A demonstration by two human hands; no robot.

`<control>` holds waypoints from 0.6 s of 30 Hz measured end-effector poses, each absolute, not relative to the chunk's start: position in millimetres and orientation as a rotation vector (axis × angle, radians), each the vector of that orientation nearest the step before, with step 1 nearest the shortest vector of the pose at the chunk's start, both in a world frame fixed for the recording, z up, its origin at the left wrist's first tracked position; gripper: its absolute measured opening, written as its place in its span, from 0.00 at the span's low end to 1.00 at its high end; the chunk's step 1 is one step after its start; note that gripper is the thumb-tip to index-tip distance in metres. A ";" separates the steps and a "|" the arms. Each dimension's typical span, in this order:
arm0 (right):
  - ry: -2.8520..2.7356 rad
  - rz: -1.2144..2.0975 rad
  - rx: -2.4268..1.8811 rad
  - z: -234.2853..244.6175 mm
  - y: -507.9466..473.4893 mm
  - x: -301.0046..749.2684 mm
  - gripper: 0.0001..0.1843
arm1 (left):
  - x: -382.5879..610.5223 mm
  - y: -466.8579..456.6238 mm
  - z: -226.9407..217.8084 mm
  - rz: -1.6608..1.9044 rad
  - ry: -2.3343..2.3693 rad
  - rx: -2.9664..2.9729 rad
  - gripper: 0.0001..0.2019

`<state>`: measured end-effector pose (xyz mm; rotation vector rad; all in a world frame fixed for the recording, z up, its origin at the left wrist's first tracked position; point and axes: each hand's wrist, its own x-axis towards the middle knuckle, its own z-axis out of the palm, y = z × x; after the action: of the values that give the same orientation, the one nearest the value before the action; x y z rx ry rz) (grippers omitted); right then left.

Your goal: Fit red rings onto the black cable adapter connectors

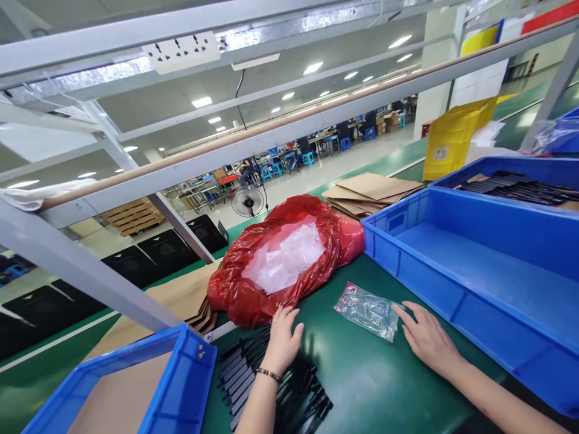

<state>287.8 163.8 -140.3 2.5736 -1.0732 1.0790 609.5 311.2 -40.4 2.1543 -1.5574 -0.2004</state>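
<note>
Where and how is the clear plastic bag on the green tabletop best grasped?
Likely by pinching its right edge, coming from the right: the clear plastic bag lies low and crinkled on the green tabletop, that edge nearest the right hand.

The left forearm point(261, 401) hides some black strips point(237, 381); the bottom edge crops the left bin point(189, 386).

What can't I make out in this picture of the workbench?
All in the head view:
- Black parts: partly hidden by the left hand and forearm.
- Clear plastic bag: glare and creases obscure whether anything is inside.
- Red bag: its bottom is hidden under the white packets.
- Left blue bin: cut off by the bottom edge.
- Yellow bag: its label is too small to read.
</note>
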 end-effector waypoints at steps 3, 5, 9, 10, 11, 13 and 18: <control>-0.956 1.041 2.604 -128.9 151.5 302.1 0.19 | 573.7 290.2 -40.8 -0.341 -1.557 2.051 0.16; -0.848 1.020 2.721 -114.9 149.2 314.8 0.14 | 545.2 285.7 -46.2 -0.505 -1.480 1.968 0.14; -0.801 1.075 2.951 -89.7 165.8 345.2 0.12 | 494.9 286.9 -61.7 -0.791 -1.151 1.810 0.31; -0.778 1.118 2.988 -85.3 173.1 353.0 0.12 | 487.7 286.8 -63.9 -0.783 -1.082 1.762 0.33; -0.749 1.166 3.021 -81.5 180.7 360.5 0.12 | 483.5 286.1 -64.7 -0.742 -1.029 1.715 0.32; -0.731 1.259 3.084 -75.5 194.4 373.3 0.11 | 483.1 282.8 -62.4 -0.626 -0.937 1.637 0.26; -1.112 1.322 3.252 -66.5 209.7 390.8 0.08 | 498.9 271.2 -47.0 -0.567 -0.640 1.373 0.14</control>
<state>390.8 209.7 -66.5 3.2519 -1.1122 1.3222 498.9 271.2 -47.0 1.3735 -0.6404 -0.5672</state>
